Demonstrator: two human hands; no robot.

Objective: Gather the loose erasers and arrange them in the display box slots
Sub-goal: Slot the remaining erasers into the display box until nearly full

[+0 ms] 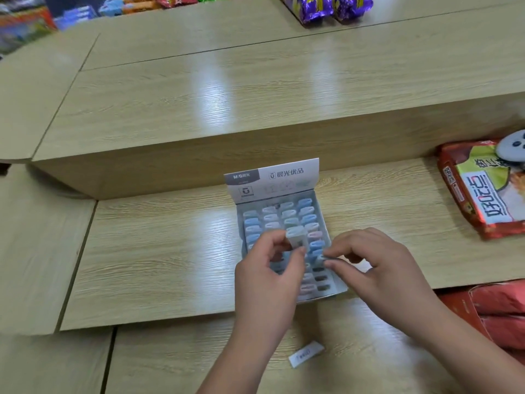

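One display box (284, 179) sits on the surface (159, 251), holding four columns of erasers (the hands hide the middle rows). The left hand (270, 280) pinches one white eraser (297, 238) above it. The right hand (377, 268) pinches one blue eraser (321, 257) at its slot. One loose eraser (306, 354) lies nearer, and one red snack bag (483, 194) lies to the right.

Shop: tiered wooden shelves (255, 115), snack packets (483, 189)

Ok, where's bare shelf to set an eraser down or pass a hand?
Widest bare patch: shelf left of the display box, out to the seam. Narrower strip between box and snack bag. Lower ledge bare left of the left forearm. Crowded over the box: left hand and right hand meet there.
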